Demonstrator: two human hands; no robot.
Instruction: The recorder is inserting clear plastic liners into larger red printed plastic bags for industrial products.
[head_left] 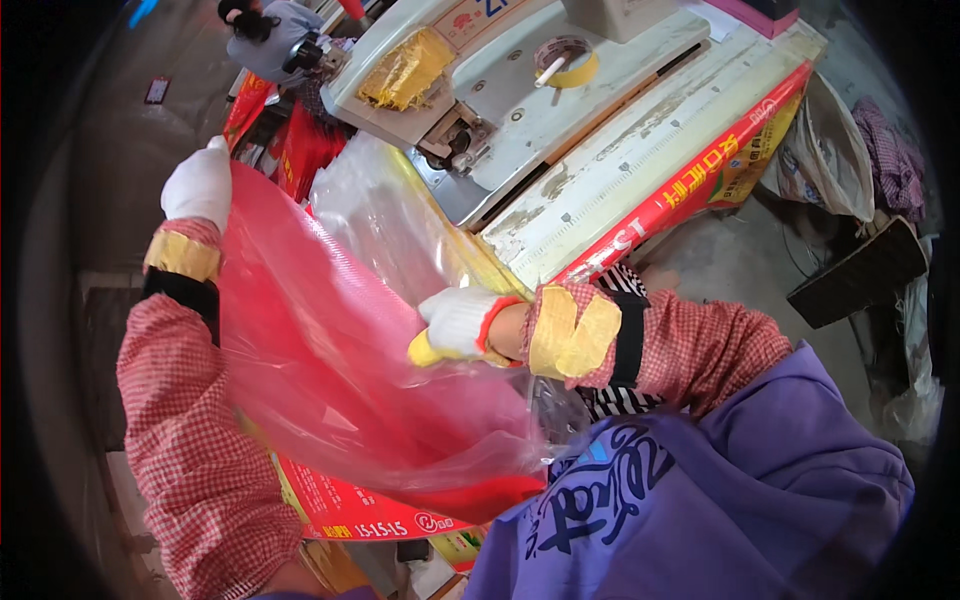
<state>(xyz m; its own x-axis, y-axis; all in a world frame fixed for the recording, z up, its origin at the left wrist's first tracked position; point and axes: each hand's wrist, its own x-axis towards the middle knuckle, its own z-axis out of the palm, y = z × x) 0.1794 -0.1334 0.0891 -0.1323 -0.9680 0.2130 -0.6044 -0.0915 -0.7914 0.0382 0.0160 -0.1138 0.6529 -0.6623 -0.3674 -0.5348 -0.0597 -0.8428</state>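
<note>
A large red woven bag (300,290) with a clear plastic liner (350,410) spreads in front of me, bulging open. At the far left, my left hand (198,185), in a white glove, is closed on the bag's upper corner. My right hand (462,322), in a white glove with yellow fingertips, is closed on the bag's edge near the middle; its fingertips are partly hidden in the film. More clear film (385,215) lies beyond the right hand, up against the sewing machine (430,110).
A white worktable (600,170) with a ruler scale extends right of the machine. A tape roll (567,62) rests on the machine bed and a yellow cloth pad (408,70) on its head. Another person (262,45) works at the back left. A white sack (825,150) hangs at the right.
</note>
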